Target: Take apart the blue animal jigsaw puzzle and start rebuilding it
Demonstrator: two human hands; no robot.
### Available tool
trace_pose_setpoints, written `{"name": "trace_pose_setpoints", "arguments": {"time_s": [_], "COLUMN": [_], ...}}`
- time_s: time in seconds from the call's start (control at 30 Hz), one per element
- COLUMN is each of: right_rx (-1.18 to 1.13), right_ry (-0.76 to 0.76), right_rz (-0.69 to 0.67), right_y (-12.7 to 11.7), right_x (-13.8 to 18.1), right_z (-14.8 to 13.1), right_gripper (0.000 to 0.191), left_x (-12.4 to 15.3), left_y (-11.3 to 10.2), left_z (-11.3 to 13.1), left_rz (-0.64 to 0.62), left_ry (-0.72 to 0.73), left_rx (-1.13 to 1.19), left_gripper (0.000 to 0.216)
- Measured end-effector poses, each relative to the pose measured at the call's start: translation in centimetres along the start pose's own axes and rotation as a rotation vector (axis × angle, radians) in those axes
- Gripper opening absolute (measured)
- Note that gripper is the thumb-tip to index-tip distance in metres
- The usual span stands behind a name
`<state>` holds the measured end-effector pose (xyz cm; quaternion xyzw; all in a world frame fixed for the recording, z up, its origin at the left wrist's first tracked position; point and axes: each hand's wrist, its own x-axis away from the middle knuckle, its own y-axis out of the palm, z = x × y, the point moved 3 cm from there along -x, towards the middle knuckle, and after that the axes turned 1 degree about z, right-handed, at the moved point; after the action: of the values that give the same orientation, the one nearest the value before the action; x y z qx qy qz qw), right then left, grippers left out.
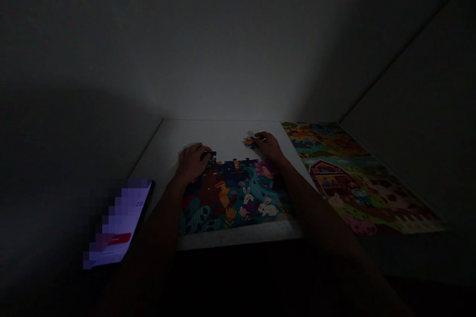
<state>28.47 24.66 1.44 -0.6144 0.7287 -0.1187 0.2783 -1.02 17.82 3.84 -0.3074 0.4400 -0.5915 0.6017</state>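
A colourful jigsaw puzzle (238, 195) with rabbits and plants lies on the white table (208, 133) in a dark room. My left hand (192, 161) rests at the puzzle's upper left corner, its fingers closed on a dark puzzle piece (208, 156) at the edge. My right hand (269, 146) reaches beyond the puzzle's top right, its fingertips pinching a small loose piece (250, 141) on the bare table. Both forearms stretch over the puzzle from the near side.
A second, finished farm-scene puzzle (349, 178) with a red barn lies to the right. A lit phone (119, 223) sits at the table's left front. Dim walls close in behind and to the right.
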Motion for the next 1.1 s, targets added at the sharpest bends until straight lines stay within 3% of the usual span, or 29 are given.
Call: {"name": "trace_pose_setpoints", "arguments": {"time_s": [0.37,0.57,0.8,1.1], "right_rx": [0.064,0.080,0.054,-0.080], "right_ry": [-0.064,-0.074,-0.121,-0.170], "right_rz": [0.066,0.082,0.081,-0.081], "right_y": [-0.2,-0.3,-0.8,-0.7], "right_x": [0.1,0.2,0.3,1.3], "right_z": [0.3,0.2,-0.9,-4.0], "right_gripper": [0.026,0.026,0.028,0.022], "left_x": [0.1,0.0,0.1,0.5], "left_y": [-0.7,-0.9,-0.5,-1.1], "left_z": [-0.3,-0.5,-0.7,0.2], "left_rz": [-0.049,0.023,0.013,-0.009], "left_ry": [0.092,0.134,0.100,0.045], "left_rx": [0.059,0.252,0.512,0.746], "left_gripper": [0.034,0.037,0.036,0.031]}}
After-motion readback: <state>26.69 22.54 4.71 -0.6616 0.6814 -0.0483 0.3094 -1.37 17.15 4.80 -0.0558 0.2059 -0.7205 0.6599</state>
